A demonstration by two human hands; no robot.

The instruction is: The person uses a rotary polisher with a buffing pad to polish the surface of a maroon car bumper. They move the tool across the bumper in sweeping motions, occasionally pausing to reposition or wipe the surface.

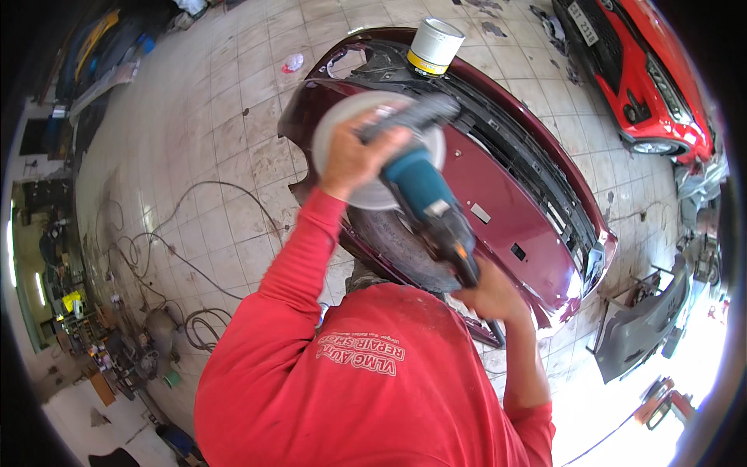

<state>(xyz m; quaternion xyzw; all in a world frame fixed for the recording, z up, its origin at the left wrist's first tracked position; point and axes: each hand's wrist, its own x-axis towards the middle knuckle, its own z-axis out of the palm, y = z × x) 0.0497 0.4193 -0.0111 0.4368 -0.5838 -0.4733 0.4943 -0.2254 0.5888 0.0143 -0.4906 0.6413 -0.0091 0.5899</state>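
Observation:
A teal and black power polisher (420, 183) lies in both my hands, slanting across a dark red car bumper (498, 187). My left hand (362, 152) is closed around the polisher's head end, beside its black side handle. My right hand (494, 292) wraps the black rear grip, where the cord (496, 333) comes out. The round white pad (331, 128) looks smeared, and covers the bumper's left part; whether it touches the surface I cannot tell. A white metal can (436, 45) with a yellow band stands on the bumper's far edge.
Beneath the bumper shows a grey, tire-like round thing (401, 245). A black cable (210, 184) snakes over the tiled floor at left. A red car (661, 78) stands at far right, with a grey bumper (642, 319) nearer. Tools and parts (117, 342) crowd the left side.

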